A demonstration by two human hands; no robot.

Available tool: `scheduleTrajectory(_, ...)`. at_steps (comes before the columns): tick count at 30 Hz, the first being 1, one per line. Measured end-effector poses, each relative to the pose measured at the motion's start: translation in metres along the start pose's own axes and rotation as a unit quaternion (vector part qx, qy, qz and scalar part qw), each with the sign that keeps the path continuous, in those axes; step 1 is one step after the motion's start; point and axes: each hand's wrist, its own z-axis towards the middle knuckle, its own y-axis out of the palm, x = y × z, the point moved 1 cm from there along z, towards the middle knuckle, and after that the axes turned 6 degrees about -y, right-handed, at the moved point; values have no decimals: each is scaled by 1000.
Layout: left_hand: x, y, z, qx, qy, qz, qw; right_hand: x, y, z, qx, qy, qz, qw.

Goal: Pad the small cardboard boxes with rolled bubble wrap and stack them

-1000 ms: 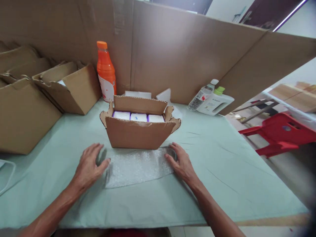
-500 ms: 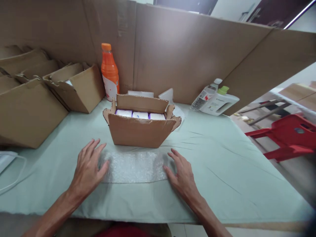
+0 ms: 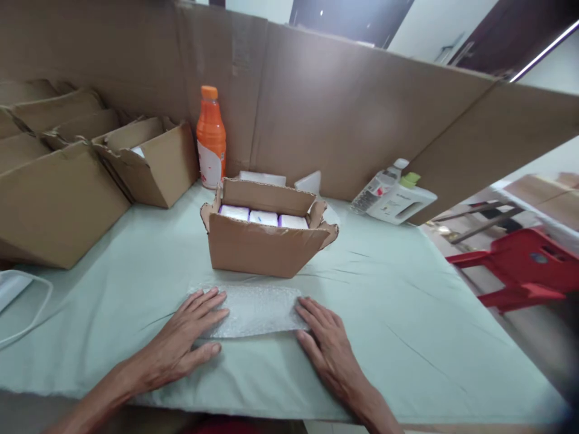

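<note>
A flat piece of clear bubble wrap [image 3: 262, 310] lies on the pale green cloth near the table's front. My left hand [image 3: 192, 328] rests with spread fingers over its left end. At the other end, my right hand [image 3: 323, 337] lies with its fingertips on the wrap's right edge, fingers stretched out. Just behind the wrap stands an open cardboard box [image 3: 262, 247] with its flaps up. Three white packs with purple edges [image 3: 263, 218] sit in a row inside it.
Several open cardboard boxes [image 3: 58, 199] crowd the left side. An orange bottle [image 3: 211, 138], a clear plastic bottle [image 3: 377, 187] and a white jug [image 3: 402, 202] stand along the cardboard wall [image 3: 339, 114]. A white cable [image 3: 38, 313] lies at left, a red chair [image 3: 529, 265] beyond the table.
Both hands have come down onto the ends of the bubble wrap, the left one moving inward and flattening. The whole view has shifted slightly.
</note>
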Motion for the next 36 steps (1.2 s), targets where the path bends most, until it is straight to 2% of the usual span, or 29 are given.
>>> scheduleTrajectory(3,-8,-3,-4,107,-27,7,994,13,-17,-17,33,20,18,999)
scheduleTrajectory(5,-18,-3,-4,199,-72,50,976,14,-22,-16,55,35,23,998)
scheduleTrajectory(7,-30,-1,-2,252,-116,109,955,14,-19,-6,81,63,12,995)
scheduleTrajectory(10,-37,7,1,253,-163,150,942,11,-2,17,96,94,-6,991)
scheduleTrajectory(14,-22,15,3,273,-160,64,946,-5,12,36,95,69,55,992)
scheduleTrajectory(16,-12,16,0,269,-177,-20,947,-12,8,36,91,81,119,985)
scheduleTrajectory(19,-2,14,-6,226,-239,-125,936,-15,-2,29,81,136,226,961)
scheduleTrajectory(23,-3,14,-11,200,-288,-177,919,-9,-9,20,73,194,318,925)
scheduleTrajectory(26,-8,14,-9,162,-244,-198,935,-5,-11,13,44,206,331,920)
scheduleTrajectory(28,-12,13,-6,127,-196,-186,954,-6,-12,10,20,183,330,926)
scheduleTrajectory(30,-15,13,-2,119,-159,-162,967,-10,-12,9,-10,154,313,937)
scheduleTrajectory(34,-10,12,1,185,-92,-77,975,-22,-16,7,-40,133,233,963)
scheduleTrajectory(36,0,4,-2,224,-46,-22,973,-28,-24,6,-46,113,191,974)
